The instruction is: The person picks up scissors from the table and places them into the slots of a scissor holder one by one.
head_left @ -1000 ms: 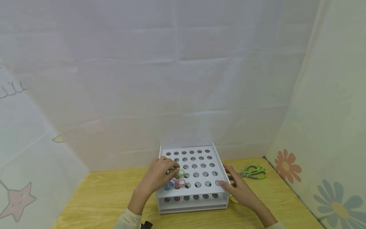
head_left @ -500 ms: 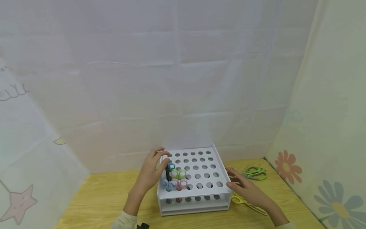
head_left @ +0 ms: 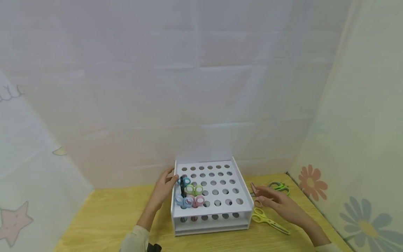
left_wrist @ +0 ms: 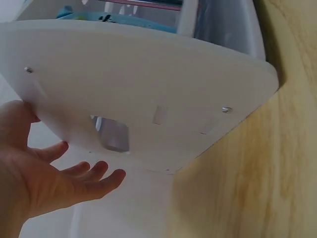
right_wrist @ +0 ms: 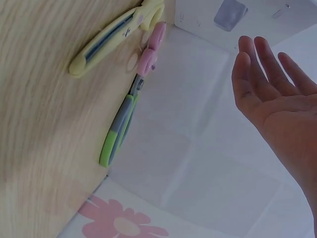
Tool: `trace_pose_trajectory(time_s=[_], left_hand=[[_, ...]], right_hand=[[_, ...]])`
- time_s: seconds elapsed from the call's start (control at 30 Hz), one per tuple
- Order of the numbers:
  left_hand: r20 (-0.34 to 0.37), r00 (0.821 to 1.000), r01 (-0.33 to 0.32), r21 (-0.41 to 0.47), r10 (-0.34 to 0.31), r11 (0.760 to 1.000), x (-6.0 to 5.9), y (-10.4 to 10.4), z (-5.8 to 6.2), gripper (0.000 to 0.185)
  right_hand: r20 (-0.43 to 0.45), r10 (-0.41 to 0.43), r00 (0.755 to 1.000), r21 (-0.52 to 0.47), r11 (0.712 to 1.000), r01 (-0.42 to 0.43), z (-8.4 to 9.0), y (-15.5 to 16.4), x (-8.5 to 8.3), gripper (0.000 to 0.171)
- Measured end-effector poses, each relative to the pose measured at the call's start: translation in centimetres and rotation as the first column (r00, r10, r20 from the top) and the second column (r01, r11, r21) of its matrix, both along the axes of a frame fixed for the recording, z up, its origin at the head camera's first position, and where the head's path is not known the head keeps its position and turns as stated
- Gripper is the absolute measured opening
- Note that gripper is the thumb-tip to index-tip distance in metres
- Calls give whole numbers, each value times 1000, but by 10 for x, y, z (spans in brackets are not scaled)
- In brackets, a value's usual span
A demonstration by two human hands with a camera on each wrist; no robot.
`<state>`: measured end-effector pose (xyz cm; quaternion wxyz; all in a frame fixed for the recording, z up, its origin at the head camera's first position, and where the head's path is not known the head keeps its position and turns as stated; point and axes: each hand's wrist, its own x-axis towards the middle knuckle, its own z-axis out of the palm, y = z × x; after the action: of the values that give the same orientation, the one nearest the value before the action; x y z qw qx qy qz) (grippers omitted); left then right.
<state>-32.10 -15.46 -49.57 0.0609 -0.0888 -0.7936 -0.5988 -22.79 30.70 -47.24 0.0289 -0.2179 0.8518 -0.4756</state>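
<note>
A white two-tier rack (head_left: 217, 206) with rows of round holes stands on the table. Light blue scissors (head_left: 184, 201), pink scissors (head_left: 199, 200), green scissors (head_left: 194, 189), teal scissors (head_left: 186, 181) and a slim black upright item (head_left: 182, 187) fill holes at its left. My left hand (head_left: 162, 189) is at the rack's left side, thumb by the top edge; its fingers are loose beside the side panel (left_wrist: 148, 89). Empty and with fingers extended, my right hand (head_left: 284, 206) hovers right of the rack, over pink-handled scissors (right_wrist: 148, 57) on the table.
Yellow scissors (head_left: 267, 221) lie at the rack's front right. Green-and-grey scissors (head_left: 279, 187) lie beyond my right hand, near the back wall. White sheets enclose the wooden table (head_left: 116, 217) at the back and sides.
My left hand has left the scissors and black item in the rack and moved to the rack's left side. My right hand has moved off the rack's right edge toward the scissors.
</note>
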Motion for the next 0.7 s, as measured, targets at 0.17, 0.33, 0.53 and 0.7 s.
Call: trace_pose_trajectory(time_s=[0.17, 0.33, 0.53, 0.7], left_hand=[[-27, 999, -21, 48, 22, 999, 0, 7, -1, 54], [-49, 998, -44, 78, 48, 996, -3, 17, -6, 48], [-68, 989, -129, 81, 135, 988, -5, 19, -10, 45], [-93, 982, -157, 57, 162, 986, -7, 13, -8, 43]], right_hand=[[-5, -23, 1000, -24, 999, 23, -11, 6, -9, 40], [-2, -39, 999, -84, 996, 38, -27, 11, -8, 38], [-63, -100, 993, -61, 994, 96, -27, 12, -14, 36], [-128, -181, 975, 44, 981, 188, -20, 17, -16, 38]])
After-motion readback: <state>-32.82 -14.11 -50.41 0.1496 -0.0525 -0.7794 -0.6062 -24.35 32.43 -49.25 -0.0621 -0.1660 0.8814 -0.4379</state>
